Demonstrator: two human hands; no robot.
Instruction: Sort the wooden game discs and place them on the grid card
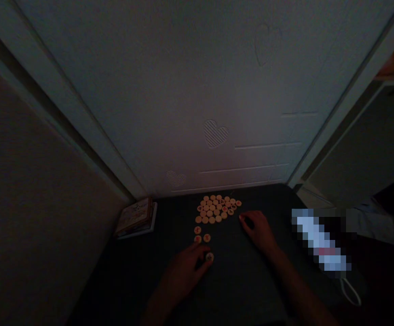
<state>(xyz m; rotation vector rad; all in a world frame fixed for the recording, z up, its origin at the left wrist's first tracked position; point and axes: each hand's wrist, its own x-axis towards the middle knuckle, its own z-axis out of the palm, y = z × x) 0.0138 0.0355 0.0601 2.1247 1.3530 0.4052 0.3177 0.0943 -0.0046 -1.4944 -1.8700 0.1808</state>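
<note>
Round wooden Chinese chess pieces (pixel 209 213) lie in a close cluster on the dark tabletop, several showing a marked face and most showing a plain one. Nearer to me are a red-marked piece (pixel 197 230) and another red-marked piece (pixel 206 237). My left hand (pixel 185 267) has a dark-marked chess piece (pixel 209 257) between thumb and a finger, while another fingertip reaches a piece (pixel 197 238) with red marking. Just right of the cluster, my right hand (pixel 259 230) rests low with thumb and index fingertips together. Whether anything is between them is too dark to see.
A stack of books or boxes (pixel 135 217) sits at the table's left edge. Behind the table rises a pale panel (pixel 217 90) with heart patterns. To the right lies a pixelated bright object (pixel 322 244) with a looped white cord (pixel 351 294). The light is dim.
</note>
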